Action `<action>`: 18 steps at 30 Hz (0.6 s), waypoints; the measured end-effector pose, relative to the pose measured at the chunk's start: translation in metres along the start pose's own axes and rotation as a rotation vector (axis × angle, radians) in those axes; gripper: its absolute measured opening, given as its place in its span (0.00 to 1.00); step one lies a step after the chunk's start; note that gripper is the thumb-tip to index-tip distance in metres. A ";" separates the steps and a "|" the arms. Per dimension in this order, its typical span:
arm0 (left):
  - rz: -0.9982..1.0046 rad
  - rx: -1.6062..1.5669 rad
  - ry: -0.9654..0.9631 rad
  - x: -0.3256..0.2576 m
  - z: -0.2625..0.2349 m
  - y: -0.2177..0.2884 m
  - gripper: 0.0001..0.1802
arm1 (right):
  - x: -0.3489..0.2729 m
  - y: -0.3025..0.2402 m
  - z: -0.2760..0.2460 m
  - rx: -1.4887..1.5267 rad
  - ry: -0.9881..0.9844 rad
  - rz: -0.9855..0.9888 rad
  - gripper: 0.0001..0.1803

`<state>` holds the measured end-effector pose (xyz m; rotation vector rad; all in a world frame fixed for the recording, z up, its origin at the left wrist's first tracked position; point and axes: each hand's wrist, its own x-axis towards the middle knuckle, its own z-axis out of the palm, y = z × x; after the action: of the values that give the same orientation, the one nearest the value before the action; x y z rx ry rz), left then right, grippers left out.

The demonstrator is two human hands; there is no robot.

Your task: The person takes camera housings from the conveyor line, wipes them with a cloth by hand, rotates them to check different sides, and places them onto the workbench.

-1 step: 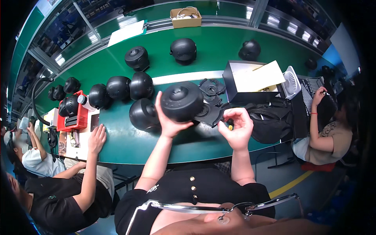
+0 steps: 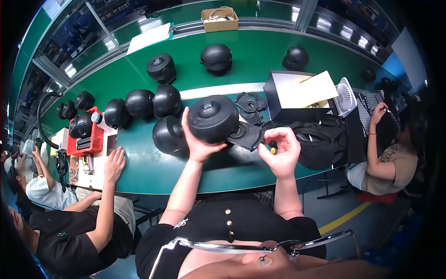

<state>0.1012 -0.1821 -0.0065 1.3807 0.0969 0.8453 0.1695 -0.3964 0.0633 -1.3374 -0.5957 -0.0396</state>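
Observation:
My left hand (image 2: 200, 147) is closed round the lower left side of a round black plastic housing (image 2: 218, 122), holding it up over the table with its domed, ringed face toward me. Close on its right is a flat black plastic bracket (image 2: 251, 137) with a ring in it. The thumb and fingers of my right hand (image 2: 282, 152) pinch the bracket's right end. Something small and yellow (image 2: 273, 150) shows under those fingers; its kind is hidden. Similar black brackets (image 2: 251, 102) lie just beyond. Another black housing (image 2: 168, 135) rests left of my left hand.
Several black housings (image 2: 139, 103) stand to the left and farther back. A red bin (image 2: 96, 135) is at the left. To the right are a black box (image 2: 278, 104) with papers, a white fan (image 2: 344, 97) and a black bag (image 2: 320, 144). Co-workers sit on both sides.
The held housing has turned slightly, its domed centre shifting left and up. My left hand has moved a little left with it. My right hand stays nearly where it was.

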 end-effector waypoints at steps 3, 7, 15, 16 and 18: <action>0.072 0.167 -0.020 0.001 -0.015 0.000 0.82 | 0.001 -0.004 0.006 0.031 0.026 0.047 0.16; 0.146 0.156 -0.089 -0.002 0.000 -0.007 0.83 | 0.007 0.014 0.023 -0.302 -0.033 -0.105 0.11; -0.008 0.080 0.001 0.001 0.000 -0.002 0.78 | 0.002 0.065 0.025 0.363 0.042 0.229 0.15; -0.002 0.049 -0.002 0.001 -0.001 -0.003 0.79 | 0.003 0.065 0.026 0.286 0.013 0.153 0.15; -0.003 0.059 -0.014 -0.001 0.002 -0.005 0.79 | 0.005 0.065 0.028 0.098 -0.091 0.032 0.15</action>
<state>0.1037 -0.1838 -0.0114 1.4408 0.1137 0.8359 0.1859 -0.3525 0.0103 -1.2587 -0.6449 0.0764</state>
